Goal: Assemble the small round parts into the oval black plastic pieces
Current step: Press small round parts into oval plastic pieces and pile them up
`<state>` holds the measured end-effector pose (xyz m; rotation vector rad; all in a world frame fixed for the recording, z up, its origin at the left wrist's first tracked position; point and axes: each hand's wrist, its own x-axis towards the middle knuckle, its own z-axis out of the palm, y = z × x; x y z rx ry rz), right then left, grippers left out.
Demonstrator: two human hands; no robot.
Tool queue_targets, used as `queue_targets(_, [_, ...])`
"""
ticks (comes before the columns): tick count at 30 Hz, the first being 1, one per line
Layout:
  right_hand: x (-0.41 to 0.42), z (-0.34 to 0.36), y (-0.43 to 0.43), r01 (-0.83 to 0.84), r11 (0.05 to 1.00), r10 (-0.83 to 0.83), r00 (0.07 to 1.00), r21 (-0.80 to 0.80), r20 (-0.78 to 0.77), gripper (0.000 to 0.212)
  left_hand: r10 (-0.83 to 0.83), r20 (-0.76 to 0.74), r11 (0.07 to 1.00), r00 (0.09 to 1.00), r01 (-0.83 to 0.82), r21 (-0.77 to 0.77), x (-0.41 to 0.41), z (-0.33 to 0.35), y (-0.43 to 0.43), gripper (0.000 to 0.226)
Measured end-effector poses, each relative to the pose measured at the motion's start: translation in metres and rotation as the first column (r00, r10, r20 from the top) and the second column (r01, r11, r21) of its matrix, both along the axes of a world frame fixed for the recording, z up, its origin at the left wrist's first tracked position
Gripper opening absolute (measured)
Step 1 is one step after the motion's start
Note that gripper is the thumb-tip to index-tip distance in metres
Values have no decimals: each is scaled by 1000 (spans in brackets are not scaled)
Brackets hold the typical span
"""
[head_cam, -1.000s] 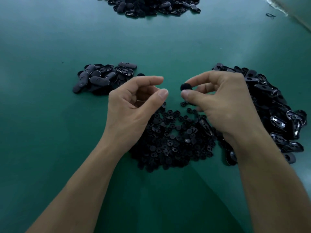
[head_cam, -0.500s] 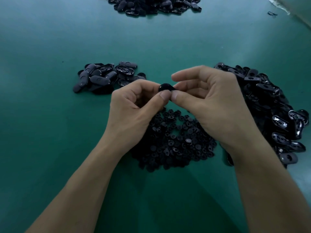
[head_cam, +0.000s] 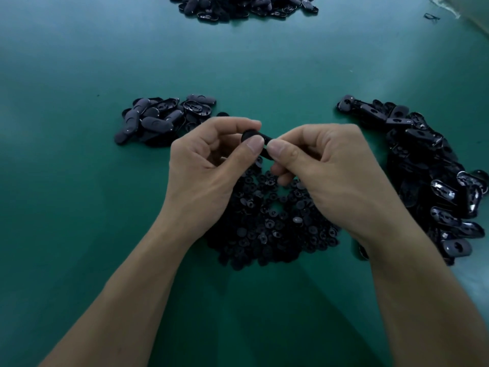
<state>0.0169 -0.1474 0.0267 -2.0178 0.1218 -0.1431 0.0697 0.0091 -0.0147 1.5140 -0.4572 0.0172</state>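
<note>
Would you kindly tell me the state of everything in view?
Oval black plastic piece: pinched between both hands; any round part hidden.
Left hand: pinching that piece.
Right hand: pinching that piece.
Small round black parts: loose heap beneath the hands.
Glossy black oval pieces on the right: loose heap, idle.
Dull dark oval pieces on the left: loose heap, idle.
Dark pieces at the far edge: heap, partly out of frame.

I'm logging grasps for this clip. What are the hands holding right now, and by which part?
One black oval piece, pinched between thumb and fingers: the left hand at its left end, the right hand at its right end.
</note>
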Motion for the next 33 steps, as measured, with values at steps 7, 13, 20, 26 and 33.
queue_targets(7, [-1,2,-3,174,983,-177,983,66,46,11,16,-88,993,996,-26,-117,1,-3,-1,8])
queue_targets(13, [-3,-1,-8,105,959,-154,973,-262,-171,20,2,-120,985,993,-23,-172,2,-3,-1,6])
queue_targets(20, [-3,-3,2,-43,913,-89,949,-406,-301,11,-12,-102,991,995,-2,-134,3,-3,-1,15])
queue_targets(26, [-3,-6,3,-14,924,-95,959,-382,-265,1,-8,-89,992,996,-3,-128,2,-2,-2,13])
queue_targets(33, [-2,-3,2,58,933,-108,986,-356,-123,10,28,-98,991,995,-41,-131,2,-2,-2,13])
